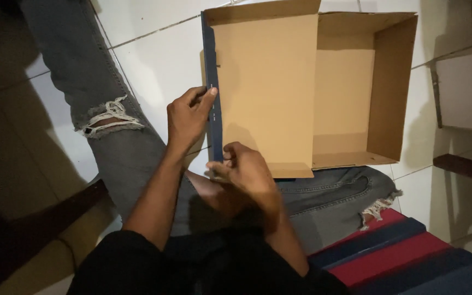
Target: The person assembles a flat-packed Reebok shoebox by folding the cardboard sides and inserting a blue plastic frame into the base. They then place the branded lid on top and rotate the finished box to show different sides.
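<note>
An open brown cardboard box [350,93] with a dark blue outside lies across my lap and the white tiled floor. Its lid flap [269,82] folds over the left half of the box. My left hand [188,116] pinches the flap's dark blue edge strip [212,76] about halfway along, thumb and fingers on it. My right hand [247,169] grips the near corner of the same flap, fingers curled round the edge. The box's inside looks empty.
My legs in torn grey jeans [105,117] stretch across the white tiles. A red and dark blue striped box [405,257] sits at lower right. Another cardboard piece [462,90] lies at the right edge, with a dark wooden bar [465,166] below it.
</note>
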